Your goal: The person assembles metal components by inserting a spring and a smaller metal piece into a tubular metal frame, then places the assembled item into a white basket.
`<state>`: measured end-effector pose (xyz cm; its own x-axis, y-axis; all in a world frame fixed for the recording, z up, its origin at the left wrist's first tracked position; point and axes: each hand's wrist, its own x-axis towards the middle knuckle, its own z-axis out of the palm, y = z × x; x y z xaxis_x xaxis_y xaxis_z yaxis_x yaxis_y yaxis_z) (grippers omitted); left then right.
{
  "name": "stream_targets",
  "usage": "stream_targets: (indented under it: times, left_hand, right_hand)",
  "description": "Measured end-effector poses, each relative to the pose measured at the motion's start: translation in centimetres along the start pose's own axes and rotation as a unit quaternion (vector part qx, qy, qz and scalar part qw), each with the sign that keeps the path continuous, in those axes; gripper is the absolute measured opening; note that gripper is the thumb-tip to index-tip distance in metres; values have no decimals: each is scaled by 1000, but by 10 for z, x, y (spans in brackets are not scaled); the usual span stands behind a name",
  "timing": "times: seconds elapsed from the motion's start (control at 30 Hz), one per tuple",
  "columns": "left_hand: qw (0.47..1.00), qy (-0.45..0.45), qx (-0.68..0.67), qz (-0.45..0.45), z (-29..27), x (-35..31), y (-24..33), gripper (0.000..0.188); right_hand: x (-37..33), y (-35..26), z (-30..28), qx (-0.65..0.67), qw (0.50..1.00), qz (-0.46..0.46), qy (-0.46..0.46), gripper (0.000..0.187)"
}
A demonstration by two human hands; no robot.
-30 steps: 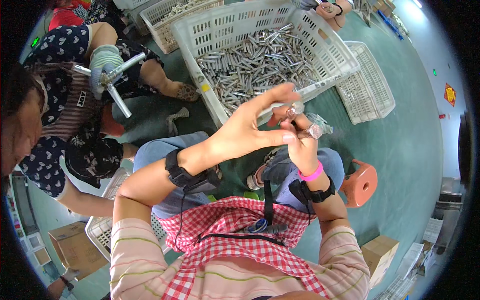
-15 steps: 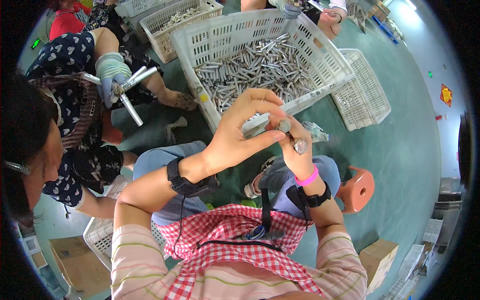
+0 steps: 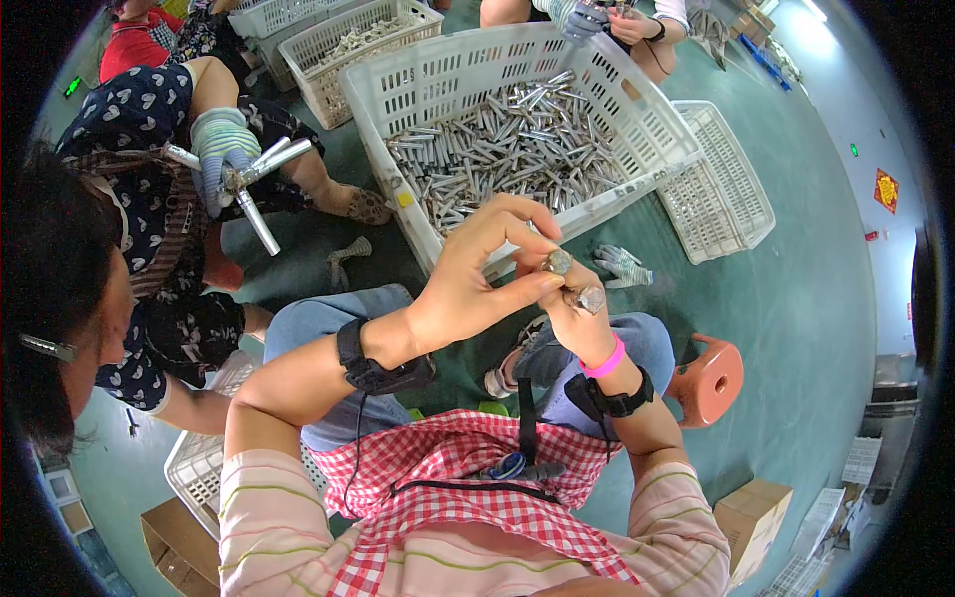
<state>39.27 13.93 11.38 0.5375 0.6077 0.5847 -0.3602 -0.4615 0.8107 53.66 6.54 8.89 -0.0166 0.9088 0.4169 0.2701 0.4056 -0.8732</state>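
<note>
Both my hands are raised over my knees, in front of a big white plastic crate of short silvery metal tubes. My left hand pinches a silvery tube between thumb and fingertips, its round, crinkled end toward me. Close beside it, my right hand is closed around another silvery tube, whose blunt end sticks out. The fingers hide most of both tubes. The two hands touch or nearly touch.
At left, a co-worker's gloved hand holds several longer silvery tubes. Another person's gloved hand is over the crate's far edge. A loose glove, an orange stool and a second white crate stand or lie at right.
My hands have shifted slightly left, the right one also away from me and tilted. The far person's hands have come together. The co-worker's tubes have barely moved.
</note>
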Motion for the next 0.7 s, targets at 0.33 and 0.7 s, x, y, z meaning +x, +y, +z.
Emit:
stream_targets:
  times: [0.33, 0.7]
  left_hand:
    - [983, -23, -135, -120, 2, 0, -5, 24]
    - [915, -84, -299, -258, -4, 4, 10, 42]
  right_hand:
    - [-7, -1, 0, 306, 924, 172, -152, 42]
    - [-1, -11, -5, 347, 905, 201, -140, 46]
